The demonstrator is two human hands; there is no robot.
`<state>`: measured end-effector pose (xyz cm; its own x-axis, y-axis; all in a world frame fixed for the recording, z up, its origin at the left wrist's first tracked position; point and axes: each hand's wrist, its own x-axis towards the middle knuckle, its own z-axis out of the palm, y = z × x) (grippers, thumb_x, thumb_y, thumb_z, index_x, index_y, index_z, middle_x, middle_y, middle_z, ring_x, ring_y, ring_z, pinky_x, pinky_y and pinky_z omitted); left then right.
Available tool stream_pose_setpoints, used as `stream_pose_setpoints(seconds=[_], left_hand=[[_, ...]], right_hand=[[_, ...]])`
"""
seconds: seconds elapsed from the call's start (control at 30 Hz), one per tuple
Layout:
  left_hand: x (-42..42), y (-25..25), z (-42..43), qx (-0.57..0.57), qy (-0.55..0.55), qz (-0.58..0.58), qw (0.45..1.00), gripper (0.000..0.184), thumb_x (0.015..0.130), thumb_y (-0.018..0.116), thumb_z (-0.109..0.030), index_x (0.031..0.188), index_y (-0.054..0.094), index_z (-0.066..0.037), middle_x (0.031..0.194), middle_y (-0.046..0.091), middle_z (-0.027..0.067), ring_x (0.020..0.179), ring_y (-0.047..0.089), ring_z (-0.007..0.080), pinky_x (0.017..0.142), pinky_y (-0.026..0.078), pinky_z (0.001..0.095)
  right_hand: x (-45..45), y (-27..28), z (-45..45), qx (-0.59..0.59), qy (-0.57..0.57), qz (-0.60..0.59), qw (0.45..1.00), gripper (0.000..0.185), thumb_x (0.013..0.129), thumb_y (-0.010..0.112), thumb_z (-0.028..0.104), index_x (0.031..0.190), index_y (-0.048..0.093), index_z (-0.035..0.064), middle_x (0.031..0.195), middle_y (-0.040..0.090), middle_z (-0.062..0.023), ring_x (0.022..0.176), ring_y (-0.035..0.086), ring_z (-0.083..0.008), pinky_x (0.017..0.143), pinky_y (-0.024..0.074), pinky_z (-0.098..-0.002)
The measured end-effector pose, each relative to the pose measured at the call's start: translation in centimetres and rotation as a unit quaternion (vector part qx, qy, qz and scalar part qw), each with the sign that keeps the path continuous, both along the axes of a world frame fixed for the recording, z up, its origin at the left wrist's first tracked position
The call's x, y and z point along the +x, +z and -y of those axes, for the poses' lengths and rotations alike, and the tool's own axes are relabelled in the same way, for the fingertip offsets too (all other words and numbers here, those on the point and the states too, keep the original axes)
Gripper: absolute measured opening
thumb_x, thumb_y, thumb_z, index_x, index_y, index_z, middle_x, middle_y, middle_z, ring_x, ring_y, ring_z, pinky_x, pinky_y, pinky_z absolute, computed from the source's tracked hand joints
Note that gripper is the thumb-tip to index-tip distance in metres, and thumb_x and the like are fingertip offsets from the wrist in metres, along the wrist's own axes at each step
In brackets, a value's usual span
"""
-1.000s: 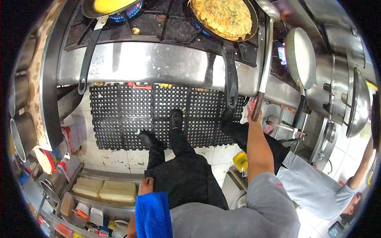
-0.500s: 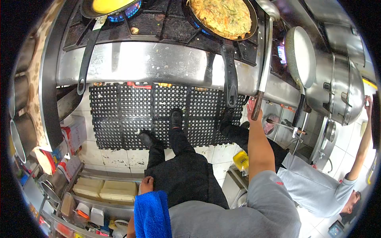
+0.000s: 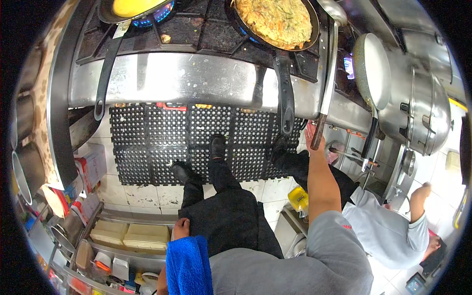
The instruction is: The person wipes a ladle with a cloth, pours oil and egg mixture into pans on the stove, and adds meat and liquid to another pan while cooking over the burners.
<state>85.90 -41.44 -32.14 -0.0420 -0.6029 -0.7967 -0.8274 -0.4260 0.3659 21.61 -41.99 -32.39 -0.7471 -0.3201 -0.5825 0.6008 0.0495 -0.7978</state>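
Observation:
My left hand (image 3: 181, 228) rests against the black apron (image 3: 221, 216) at my waist with its fingers curled in, beside a blue towel (image 3: 189, 265). I see nothing in that hand. My right hand (image 3: 312, 135) reaches to the stove's front edge, fingers stretched out. The wooden handle of a ladle (image 3: 328, 73) crosses in front of it and hides part of it. Near that hand, a frying pan (image 3: 314, 37) holds a browned, round vegetable pancake (image 3: 274, 22). At the upper left, another pan (image 3: 103, 17) holds yellow liquid or egg (image 3: 135, 7) over a blue flame.
A pale-lined pan (image 3: 373, 71) leans tilted by a lit burner at the right, beside a large steel pot (image 3: 425, 110). A co-worker in a grey shirt (image 3: 383, 228) stands at the right. Black perforated mat (image 3: 196, 167) covers the floor. Shelves with cream containers (image 3: 147, 236) stand at lower left.
The co-worker has drawn an arm down and away from the steel pot and bent it. My right hand has shifted slightly at the stove edge; my left hand stays put.

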Motion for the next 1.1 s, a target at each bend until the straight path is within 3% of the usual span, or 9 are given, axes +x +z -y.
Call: stream_pose_setpoints(seconds=[0.6, 0.67, 0.73, 0.8, 0.9, 0.93, 1.03, 1.07, 1.1], left_hand=[[2.2, -3.1, -1.7, 0.013, 0.034, -0.030, 0.999, 0.027, 0.081, 0.057, -0.026, 0.092, 0.064, -0.003, 0.091, 0.063, 0.0186, 0.088, 0.059, 0.0332, 0.079, 0.046, 0.0379], [2.4, -2.6, -1.7, 0.018, 0.054, -0.040, 0.998, 0.028, 0.082, 0.056, -0.027, 0.093, 0.064, -0.003, 0.091, 0.063, 0.0190, 0.089, 0.060, 0.0331, 0.079, 0.045, 0.0379], [1.4, -0.9, -0.4, 0.023, 0.030, 0.000, 0.999, 0.029, 0.082, 0.057, -0.028, 0.094, 0.064, -0.003, 0.090, 0.063, 0.0193, 0.089, 0.060, 0.0324, 0.079, 0.045, 0.0380], [0.3, 1.4, 1.2, 0.057, 0.027, 0.000, 0.998, 0.029, 0.082, 0.056, -0.028, 0.095, 0.064, -0.004, 0.092, 0.063, 0.0200, 0.090, 0.060, 0.0327, 0.079, 0.045, 0.0381], [-0.5, 3.6, 1.8, 0.062, -0.038, -0.034, 0.997, 0.031, 0.083, 0.055, -0.030, 0.100, 0.064, -0.006, 0.099, 0.061, 0.0202, 0.095, 0.058, 0.0328, 0.082, 0.045, 0.0394], [0.0, 3.5, 0.9, 0.039, -0.093, -0.068, 0.993, 0.032, 0.083, 0.055, -0.031, 0.103, 0.063, -0.008, 0.106, 0.060, 0.0196, 0.101, 0.057, 0.0327, 0.085, 0.044, 0.0406], [3.4, -0.3, -1.4, -0.058, -0.197, -0.152, 0.967, 0.045, 0.080, 0.057, -0.039, 0.116, 0.055, -0.012, 0.123, 0.046, 0.0167, 0.116, 0.042, 0.0335, 0.095, 0.032, 0.0457], [4.6, -1.0, -1.8, -0.084, -0.210, -0.161, 0.961, 0.050, 0.079, 0.058, -0.042, 0.120, 0.052, -0.013, 0.129, 0.042, 0.0158, 0.121, 0.037, 0.0338, 0.098, 0.028, 0.0475], [5.8, -1.2, -2.1, -0.106, -0.214, -0.163, 0.957, 0.055, 0.078, 0.059, -0.044, 0.124, 0.050, -0.015, 0.135, 0.038, 0.0148, 0.126, 0.032, 0.0341, 0.102, 0.024, 0.0492]], right_hand=[[0.5, 0.4, -0.2, 0.022, 0.011, 0.020, 1.000, 0.041, 0.090, 0.046, 0.041, 0.114, 0.051, 0.0078, 0.111, 0.057, -0.0082, 0.103, 0.055, -0.0206, 0.080, 0.0463, -0.0320], [1.9, 2.7, 0.3, 0.040, 0.047, 0.020, 0.998, 0.046, 0.090, 0.044, 0.046, 0.114, 0.050, 0.0066, 0.112, 0.057, -0.0099, 0.102, 0.055, -0.0219, 0.081, 0.0458, -0.0329], [3.8, 7.5, 2.2, 0.018, 0.107, 0.147, 0.983, 0.059, 0.089, 0.036, 0.055, 0.116, 0.048, 0.0035, 0.114, 0.056, -0.0128, 0.099, 0.055, -0.0241, 0.084, 0.0435, -0.0356], [5.4, 11.5, 3.7, 0.015, 0.114, 0.156, 0.981, 0.066, 0.089, 0.030, 0.059, 0.117, 0.046, 0.0016, 0.113, 0.056, -0.0129, 0.098, 0.056, -0.0244, 0.085, 0.0415, -0.0369], [6.1, 15.2, 4.8, 0.029, 0.258, 0.048, 0.964, 0.062, 0.089, 0.034, 0.057, 0.118, 0.046, 0.0030, 0.109, 0.057, -0.0140, 0.095, 0.056, -0.0212, 0.084, 0.0419, -0.0345], [6.5, 16.2, 6.0, 0.053, 0.259, 0.024, 0.964, 0.050, 0.088, 0.046, 0.049, 0.113, 0.049, 0.0052, 0.093, 0.061, -0.0101, 0.083, 0.058, -0.0172, 0.075, 0.0452, -0.0302], [7.2, 19.1, 8.8, 0.221, 0.363, -0.119, 0.898, 0.034, 0.086, 0.055, 0.036, 0.099, 0.048, 0.0053, 0.067, 0.054, -0.0048, 0.064, 0.057, -0.0147, 0.058, 0.0463, -0.0279], [7.3, 19.1, 9.2, 0.364, 0.337, -0.248, 0.832, 0.039, 0.083, 0.056, 0.037, 0.101, 0.049, 0.0034, 0.069, 0.056, -0.0069, 0.065, 0.058, -0.0166, 0.060, 0.0468, -0.0294], [7.0, 18.7, 9.2, 0.360, 0.307, -0.321, 0.820, 0.039, 0.082, 0.059, 0.034, 0.106, 0.050, 0.0046, 0.076, 0.060, -0.0096, 0.065, 0.059, -0.0209, 0.061, 0.0479, -0.0314]])
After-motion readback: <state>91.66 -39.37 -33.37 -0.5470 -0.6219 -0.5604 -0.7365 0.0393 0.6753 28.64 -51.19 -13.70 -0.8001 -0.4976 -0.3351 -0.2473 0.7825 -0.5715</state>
